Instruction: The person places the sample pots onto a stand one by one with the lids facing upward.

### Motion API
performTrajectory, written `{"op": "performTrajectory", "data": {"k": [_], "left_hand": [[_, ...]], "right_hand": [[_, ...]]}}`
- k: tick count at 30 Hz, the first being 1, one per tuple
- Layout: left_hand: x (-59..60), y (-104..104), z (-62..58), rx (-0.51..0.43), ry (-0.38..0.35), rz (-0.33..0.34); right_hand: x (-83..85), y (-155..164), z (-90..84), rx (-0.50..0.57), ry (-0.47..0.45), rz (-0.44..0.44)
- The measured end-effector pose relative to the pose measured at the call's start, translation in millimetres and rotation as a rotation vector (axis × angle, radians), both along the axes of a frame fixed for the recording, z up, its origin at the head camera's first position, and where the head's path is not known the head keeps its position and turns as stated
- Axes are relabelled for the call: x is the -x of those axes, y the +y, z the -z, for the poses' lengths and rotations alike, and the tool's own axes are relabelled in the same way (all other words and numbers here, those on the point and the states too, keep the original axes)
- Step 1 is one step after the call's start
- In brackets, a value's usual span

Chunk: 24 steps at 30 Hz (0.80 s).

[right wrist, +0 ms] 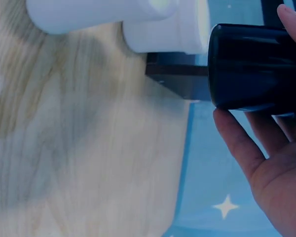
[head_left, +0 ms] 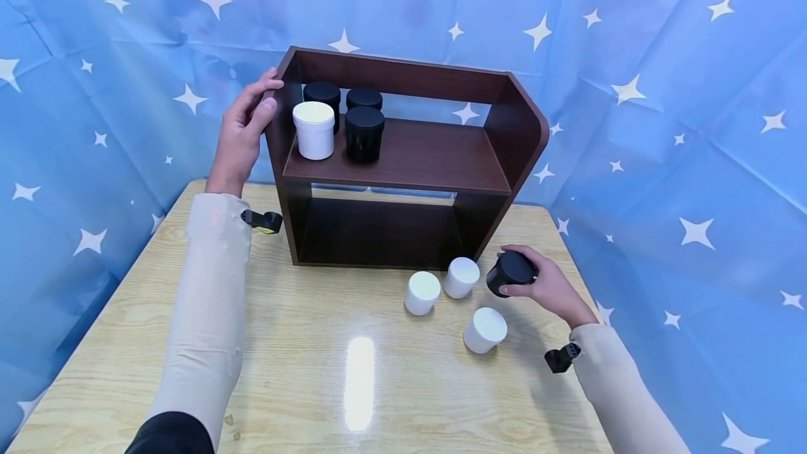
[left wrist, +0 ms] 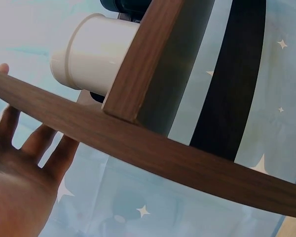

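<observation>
Pale sleeves reach over the wooden table (head_left: 302, 342): from the head view, the left hand (head_left: 242, 128) lies flat against the brown shelf (head_left: 403, 160), bracing it; the right wrist view shows the right hand (right wrist: 271, 163) gripping a black jar (right wrist: 251, 66) beside white jars (right wrist: 138, 19)

A glossy pale wood-grain table (head_left: 302, 370), a matt dark wood-veneer shelf (head_left: 410, 160), smooth plastic white jars (head_left: 484, 330) and a black jar (head_left: 509, 273), and crinkled blue cloth (head_left: 662, 125) are seen.
</observation>
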<state>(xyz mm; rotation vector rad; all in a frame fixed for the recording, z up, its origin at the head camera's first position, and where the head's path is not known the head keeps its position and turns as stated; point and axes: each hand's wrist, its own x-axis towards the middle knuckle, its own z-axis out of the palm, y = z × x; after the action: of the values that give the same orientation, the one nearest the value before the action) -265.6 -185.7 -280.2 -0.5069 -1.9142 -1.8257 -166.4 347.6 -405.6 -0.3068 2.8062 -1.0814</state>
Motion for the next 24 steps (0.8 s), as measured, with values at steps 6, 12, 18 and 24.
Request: {"op": "performTrajectory", "data": {"k": [6, 12, 18, 24], "left_hand": [[11.0, -5.6, 7.7, 0.001, -0.005, -0.011], [12.5, -6.0, 9.1, 0.002, -0.011, -0.015], [6.6, -3.0, 3.7, 0.010, -0.012, -0.011], [-6.8, 2.3, -4.9, 0.016, -0.020, -0.010]], "right_hand": [[0.7, -8.3, -8.7, 0.022, 0.017, -0.034], [1.6, -12.8, -13.1, 0.055, 0.015, -0.071], [0.1, -17.4, -20.1, 0.055, 0.028, -0.095], [-1.0, -24.1, -31.9, 0.067, 0.018, -0.118]]}}
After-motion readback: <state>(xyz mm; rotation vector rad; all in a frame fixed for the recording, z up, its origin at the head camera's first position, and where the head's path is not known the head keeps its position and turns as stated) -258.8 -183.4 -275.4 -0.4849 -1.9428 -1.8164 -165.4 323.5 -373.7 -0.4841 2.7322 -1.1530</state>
